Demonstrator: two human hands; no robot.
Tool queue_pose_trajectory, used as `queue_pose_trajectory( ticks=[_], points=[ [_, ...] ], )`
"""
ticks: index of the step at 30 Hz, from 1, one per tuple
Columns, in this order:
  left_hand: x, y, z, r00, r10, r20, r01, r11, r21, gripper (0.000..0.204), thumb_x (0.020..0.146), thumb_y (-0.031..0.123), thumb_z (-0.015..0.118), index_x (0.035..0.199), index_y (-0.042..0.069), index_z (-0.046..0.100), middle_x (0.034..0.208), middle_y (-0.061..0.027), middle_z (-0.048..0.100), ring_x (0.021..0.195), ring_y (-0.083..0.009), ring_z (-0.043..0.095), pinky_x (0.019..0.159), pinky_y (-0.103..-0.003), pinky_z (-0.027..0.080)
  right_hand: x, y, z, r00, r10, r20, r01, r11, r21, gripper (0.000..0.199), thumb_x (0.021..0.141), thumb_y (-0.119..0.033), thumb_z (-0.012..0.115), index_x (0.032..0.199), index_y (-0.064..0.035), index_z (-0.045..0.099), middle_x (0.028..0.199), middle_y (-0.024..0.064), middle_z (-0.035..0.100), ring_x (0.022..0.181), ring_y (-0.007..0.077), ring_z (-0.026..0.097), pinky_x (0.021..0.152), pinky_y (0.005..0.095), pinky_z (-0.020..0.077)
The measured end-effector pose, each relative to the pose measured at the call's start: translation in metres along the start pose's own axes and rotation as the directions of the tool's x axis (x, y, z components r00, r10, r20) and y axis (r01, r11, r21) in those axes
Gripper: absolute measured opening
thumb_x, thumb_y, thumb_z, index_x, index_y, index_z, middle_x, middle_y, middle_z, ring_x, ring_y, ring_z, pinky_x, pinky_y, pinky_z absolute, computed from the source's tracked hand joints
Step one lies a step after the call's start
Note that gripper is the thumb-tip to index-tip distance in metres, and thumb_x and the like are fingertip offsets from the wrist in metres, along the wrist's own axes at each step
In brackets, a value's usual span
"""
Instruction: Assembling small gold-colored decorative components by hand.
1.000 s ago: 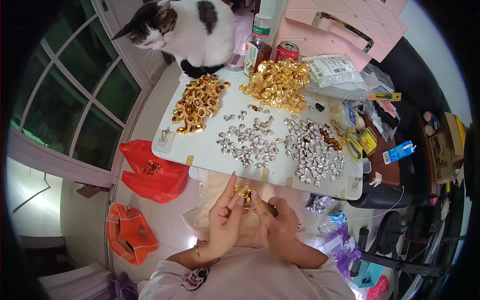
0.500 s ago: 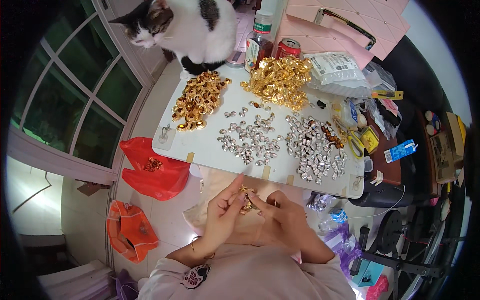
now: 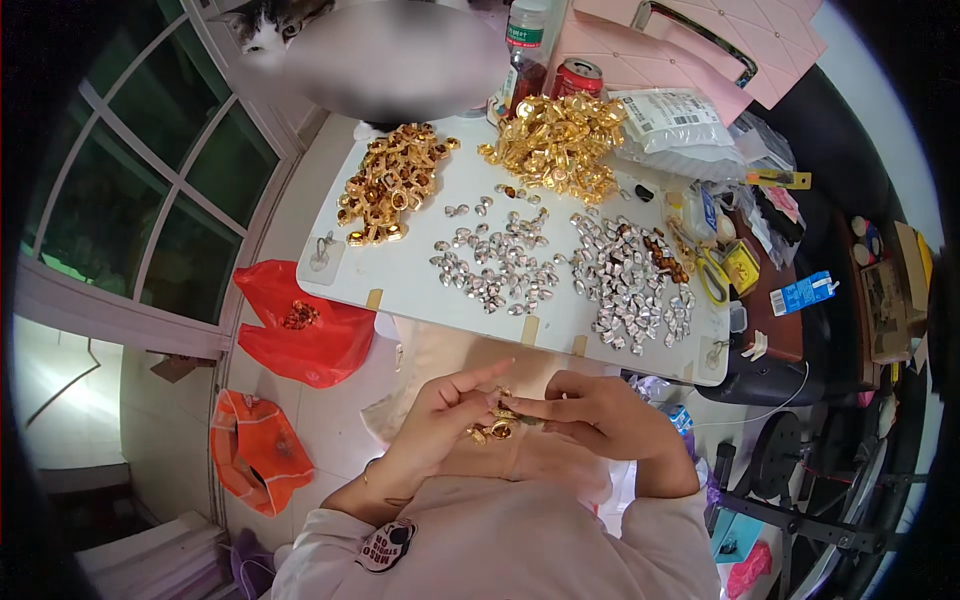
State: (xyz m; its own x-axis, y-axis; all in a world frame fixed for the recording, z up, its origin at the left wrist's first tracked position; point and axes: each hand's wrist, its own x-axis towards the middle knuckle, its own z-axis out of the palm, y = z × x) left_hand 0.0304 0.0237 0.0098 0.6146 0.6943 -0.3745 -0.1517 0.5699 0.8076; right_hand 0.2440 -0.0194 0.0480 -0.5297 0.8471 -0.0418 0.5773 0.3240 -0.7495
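Note:
My left hand [image 3: 448, 412] pinches small gold-coloured jewellery pieces [image 3: 500, 430] between thumb and fingers, its index finger stretched out. My right hand [image 3: 610, 415] meets it there, its fingertips closed against the same pieces; exactly what lies between them is hidden. Both hands are over my lap, just in front of the white table [image 3: 400, 285]. On the table are a heap of gold pieces with brown stones [image 3: 390, 185], a heap of shiny gold settings [image 3: 560, 150], and two spreads of silver-backed faceted stones [image 3: 500, 265], [image 3: 630, 290] nearer me.
A black-and-white cat [image 3: 265, 25] is at the far left edge, partly under a grey blur. Behind the gold heap stand a bottle [image 3: 525, 60] and a red can [image 3: 578, 78]. Yellow scissors [image 3: 712, 282] lie right; a red bag [image 3: 310, 345] and orange bag [image 3: 255, 455] lie left.
My hands have moved slightly nearer my body, and my right hand has turned flatter over the gold pieces. The cat has turned its head and shifted back. The view has tilted a little.

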Motion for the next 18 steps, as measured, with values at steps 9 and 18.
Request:
queue_pose_trajectory(
  ticks=[9,18],
  points=[
    [-0.0012,0.0037,0.0016,0.998,-0.057,-0.004,0.057,0.997,0.060,0.040,0.084,0.005,0.052,0.124,0.002,0.047,0.066,0.0072,0.050,0.064,-0.0013,0.045,0.063,-0.016,0.038,0.0007,-0.0009,-0.0087,0.996,-0.023,0.088,0.025,0.999,-0.021,0.055,0.077,-0.006,0.056,0.126,-0.0313,0.047,0.078,0.0060,0.049,0.060,0.0228,0.052,0.054,0.0331,0.0415],
    [0.0003,-0.0010,-0.0031,0.998,-0.042,0.045,0.041,0.998,0.039,0.041,0.083,0.002,0.051,0.124,-0.001,0.046,0.070,0.0054,0.052,0.065,-0.0015,0.046,0.066,-0.015,0.039,-0.0010,0.0054,-0.0048,0.996,-0.029,0.082,0.032,0.999,-0.035,0.055,0.077,-0.006,0.056,0.125,-0.0320,0.046,0.079,0.0056,0.048,0.060,0.0227,0.050,0.054,0.0335,0.0407]
  ],
)
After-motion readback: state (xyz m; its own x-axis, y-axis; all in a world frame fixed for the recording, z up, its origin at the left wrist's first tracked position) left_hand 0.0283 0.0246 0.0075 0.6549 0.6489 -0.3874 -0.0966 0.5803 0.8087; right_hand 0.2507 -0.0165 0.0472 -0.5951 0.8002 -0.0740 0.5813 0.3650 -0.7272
